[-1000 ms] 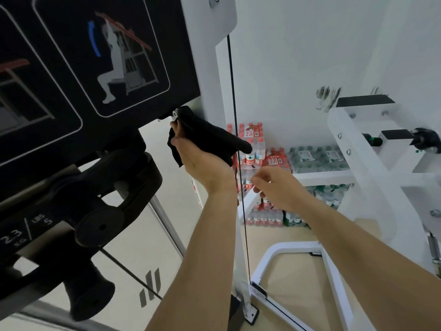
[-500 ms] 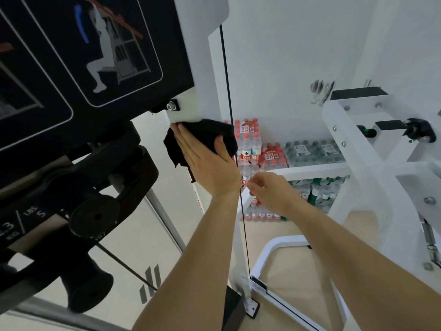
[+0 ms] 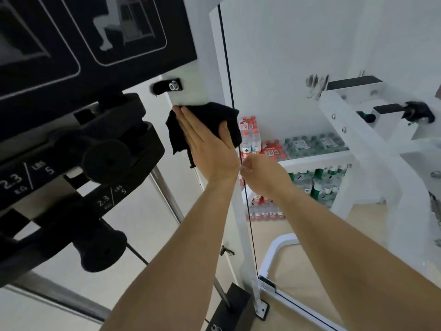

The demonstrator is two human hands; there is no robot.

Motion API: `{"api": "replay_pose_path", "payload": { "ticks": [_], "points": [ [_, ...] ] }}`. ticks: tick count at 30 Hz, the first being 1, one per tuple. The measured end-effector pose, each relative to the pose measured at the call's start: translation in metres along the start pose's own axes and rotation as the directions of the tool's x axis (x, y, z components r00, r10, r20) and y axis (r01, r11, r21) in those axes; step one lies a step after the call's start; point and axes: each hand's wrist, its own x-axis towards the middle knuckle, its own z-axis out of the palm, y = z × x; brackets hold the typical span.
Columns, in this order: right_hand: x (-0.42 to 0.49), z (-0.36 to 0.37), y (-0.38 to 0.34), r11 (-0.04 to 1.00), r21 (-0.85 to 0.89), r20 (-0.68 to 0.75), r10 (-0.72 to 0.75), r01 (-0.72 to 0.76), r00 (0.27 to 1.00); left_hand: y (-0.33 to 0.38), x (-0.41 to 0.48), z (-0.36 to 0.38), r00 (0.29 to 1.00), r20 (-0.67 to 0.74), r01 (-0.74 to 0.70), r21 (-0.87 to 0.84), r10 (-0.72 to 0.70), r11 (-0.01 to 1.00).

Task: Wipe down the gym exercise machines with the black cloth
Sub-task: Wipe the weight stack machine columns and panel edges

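Head view: the left hand [image 3: 210, 151], gripping a second ago, now presses the black cloth [image 3: 212, 115] flat-fingered on the white upright [image 3: 207, 56] at five o'clock of the bolt [image 3: 172, 86], mid-wipe; right hand [image 3: 265, 175] curled by the cable [image 3: 226, 68], grip unclear.

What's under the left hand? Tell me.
The black cloth, pressed flat by the left hand against the machine's white post. The post's surface beneath the cloth is covered.

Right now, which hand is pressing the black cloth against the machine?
The left hand, fingers flat on the black cloth against the white frame; the right hand is curled beside the cable, off the cloth.
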Motion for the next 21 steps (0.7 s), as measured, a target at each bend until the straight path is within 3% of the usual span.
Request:
{"api": "replay_pose_path", "payload": {
  "ticks": [7,11,16,21],
  "points": [
    [0.002,0.033,0.005,0.994,-0.1,-0.044,0.045,-0.05,0.998,-0.039,-0.042,0.002,0.997,0.039,-0.07,-0.002,0.07,0.998],
    [0.008,0.037,0.01,0.986,-0.161,-0.038,0.046,-0.052,0.998,-0.031,-0.022,0.004,0.99,-0.024,-0.139,-0.049,0.138,0.989],
    [0.019,0.045,0.018,0.991,-0.119,-0.197,0.037,-0.062,0.98,-0.028,-0.007,0.009,0.961,-0.133,-0.253,-0.049,0.244,0.966],
    [0.002,0.079,0.034,0.969,-0.238,-0.114,0.045,-0.071,0.993,-0.074,-0.069,0.016,0.967,-0.037,-0.254,-0.044,0.252,0.966]
  ]
}}
